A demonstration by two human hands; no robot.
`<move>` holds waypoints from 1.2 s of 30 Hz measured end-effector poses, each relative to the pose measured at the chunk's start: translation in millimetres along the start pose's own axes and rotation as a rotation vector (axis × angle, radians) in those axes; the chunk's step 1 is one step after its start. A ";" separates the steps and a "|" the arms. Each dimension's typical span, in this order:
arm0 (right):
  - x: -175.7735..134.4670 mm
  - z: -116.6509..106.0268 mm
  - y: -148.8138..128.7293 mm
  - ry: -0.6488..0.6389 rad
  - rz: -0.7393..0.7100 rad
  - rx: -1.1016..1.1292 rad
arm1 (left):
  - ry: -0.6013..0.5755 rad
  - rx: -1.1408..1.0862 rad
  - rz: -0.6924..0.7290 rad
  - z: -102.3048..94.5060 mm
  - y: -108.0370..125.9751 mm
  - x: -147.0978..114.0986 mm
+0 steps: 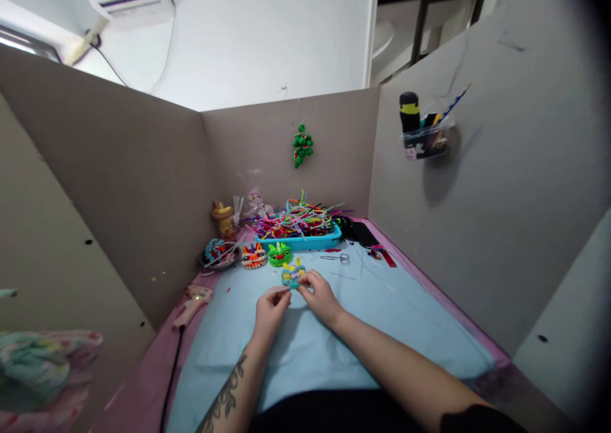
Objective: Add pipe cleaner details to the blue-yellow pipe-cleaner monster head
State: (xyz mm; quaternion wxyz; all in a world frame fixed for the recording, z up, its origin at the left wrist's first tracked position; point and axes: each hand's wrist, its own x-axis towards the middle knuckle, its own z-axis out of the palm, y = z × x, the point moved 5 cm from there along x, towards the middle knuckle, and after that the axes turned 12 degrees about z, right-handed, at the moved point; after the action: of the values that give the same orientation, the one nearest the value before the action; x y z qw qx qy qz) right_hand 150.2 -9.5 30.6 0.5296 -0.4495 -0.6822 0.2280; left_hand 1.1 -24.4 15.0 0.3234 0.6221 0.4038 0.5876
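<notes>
Step in hand, as judged: close fingerwork on the near edge of a small, rounded, fuzzy blue piece with yellow tips and yellow spots, apparently of pipe cleaner point(293, 274). Location: at the fingertips, over the pale blue cloth sheet point(410, 312); whether its underside rests on the cloth cannot be told. Right hand point(321, 296): thumb and forefinger grasp the piece at its near right edge, beside a short teal part point(294, 286). Left hand point(272, 305): thumb and fingertips brought close together at the near left edge; whether they pinch an end of it, I cannot tell. Two fuzzy companion pieces sit just beyond, one bright green with red point(279, 255), the other orange and white point(253, 256); their finished look suggests the blue one is well advanced, with detail work remaining. Behind them stands a bright blue rectangular plastic tray point(315, 243) heaped with multicoloured fuzzy stems point(300, 220). Next move, as judged, calls for a steady right-hand hold while the left seats or twists the teal part, without flattening the fuzzy front. The small silver metal scissors point(331, 258) lie near, to the right, should an end want trimming.
</notes>
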 end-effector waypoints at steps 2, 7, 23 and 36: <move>-1.2 0.2 -1.1 0.008 -0.021 -0.044 | 0.001 0.005 -0.010 0.1 3.3 0.3; -4.0 0.9 -4.7 0.000 -0.102 -0.206 | 0.038 0.075 -0.069 -3.4 2.9 1.7; -10.9 2.2 -16.3 -0.014 -0.301 -0.353 | 0.042 -0.025 -0.064 -2.1 0.6 2.9; -4.8 1.6 -11.5 -0.115 -0.224 -0.249 | 0.002 0.076 0.029 -1.2 -3.3 -0.5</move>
State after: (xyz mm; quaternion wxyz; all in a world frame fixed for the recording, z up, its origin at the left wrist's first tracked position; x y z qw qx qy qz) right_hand 144.6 -18.9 36.6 0.4520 -0.4189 -0.7803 0.1066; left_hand -0.5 -23.4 12.1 0.2904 0.6393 0.4173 0.5770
